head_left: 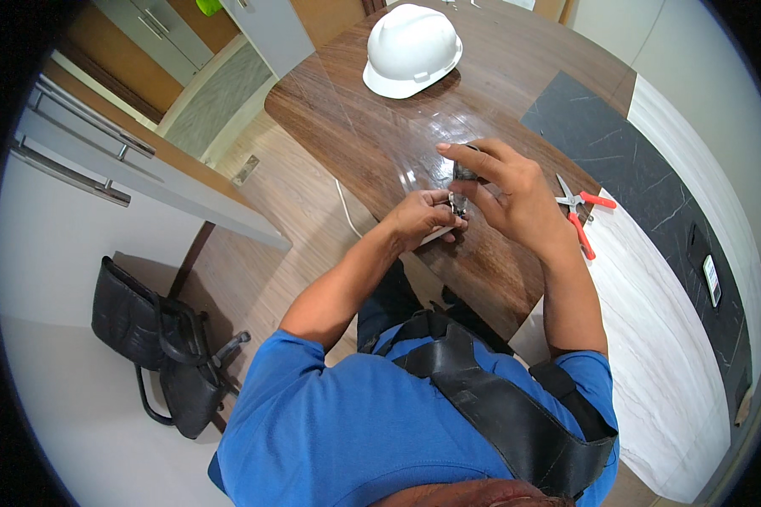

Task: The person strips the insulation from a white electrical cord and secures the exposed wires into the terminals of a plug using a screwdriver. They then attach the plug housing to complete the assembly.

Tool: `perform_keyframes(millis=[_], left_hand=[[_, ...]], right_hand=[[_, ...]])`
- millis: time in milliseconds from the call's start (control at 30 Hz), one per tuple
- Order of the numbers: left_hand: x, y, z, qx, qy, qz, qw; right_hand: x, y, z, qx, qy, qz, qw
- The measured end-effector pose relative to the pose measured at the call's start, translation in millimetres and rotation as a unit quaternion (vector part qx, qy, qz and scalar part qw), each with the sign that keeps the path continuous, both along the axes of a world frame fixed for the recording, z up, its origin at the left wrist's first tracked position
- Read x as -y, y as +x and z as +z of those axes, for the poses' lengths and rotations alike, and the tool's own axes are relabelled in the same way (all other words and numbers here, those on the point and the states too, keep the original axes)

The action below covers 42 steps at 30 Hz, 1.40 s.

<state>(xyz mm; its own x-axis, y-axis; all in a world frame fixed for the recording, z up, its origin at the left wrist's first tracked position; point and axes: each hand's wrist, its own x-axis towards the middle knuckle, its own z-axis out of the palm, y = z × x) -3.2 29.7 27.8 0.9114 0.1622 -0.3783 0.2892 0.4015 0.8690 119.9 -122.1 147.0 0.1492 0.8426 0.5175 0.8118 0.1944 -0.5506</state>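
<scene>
Close to the table's front edge, my left hand [423,218] pinches a small part with shiny metal pieces [457,205]; its exact kind is too small to tell. A white cable-like strip [436,236] shows just under those fingers. Just above and to the right, my right hand [511,190] is curled round a dark, rounded piece [465,166], partly hidden by the fingers. The two held pieces are close together, and I cannot tell whether they touch. Red-handled scissors [577,203] lie with their handles spread to the right of my right hand.
A white hard hat [411,51] stands at the far side of the brown wooden table [330,89]. A white cable [344,207] hangs by its left edge. A phone [712,280] lies at the right. A black chair [165,346] stands at the lower left.
</scene>
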Motion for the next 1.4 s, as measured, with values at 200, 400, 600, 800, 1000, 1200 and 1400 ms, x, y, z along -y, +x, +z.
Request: perform_keyframes(millis=[200,400,600,800,1000,1200,1400], left_hand=[[-2.3,0.3,-2.0,-0.015,-0.004,-0.004,1.0],[-1.3,0.3,-4.9,-0.007,0.027,-0.006,1.0],[4.6,-0.4,6.9,-0.016,0.038,0.003,0.999],[-0.3,-0.1,-3.6,-0.012,-0.004,0.012,1.0],[3.2,0.2,4.5,-0.02,-0.001,0.01,1.0],[1.2,1.0,-0.1,-0.024,0.038,0.0,0.999],[0.8,-0.1,6.3,-0.026,0.017,0.0,1.0]], right_hand=[[-1.7,-7.0,-2.4,-0.066,0.019,0.016,0.997],[-11.0,-12.7,-8.9,-0.047,0.073,-0.001,0.996],[-7.9,0.9,-16.3,-0.074,0.014,0.025,0.997],[-6.8,-8.9,-9.0,-0.091,0.028,0.022,0.995],[-5.8,-4.6,-9.9,-0.06,0.021,-0.021,0.998],[-7.1,-2.8,-13.0,-0.078,0.006,-0.008,0.997],[-12.3,-8.3,-13.5,-0.085,0.058,0.029,0.994]])
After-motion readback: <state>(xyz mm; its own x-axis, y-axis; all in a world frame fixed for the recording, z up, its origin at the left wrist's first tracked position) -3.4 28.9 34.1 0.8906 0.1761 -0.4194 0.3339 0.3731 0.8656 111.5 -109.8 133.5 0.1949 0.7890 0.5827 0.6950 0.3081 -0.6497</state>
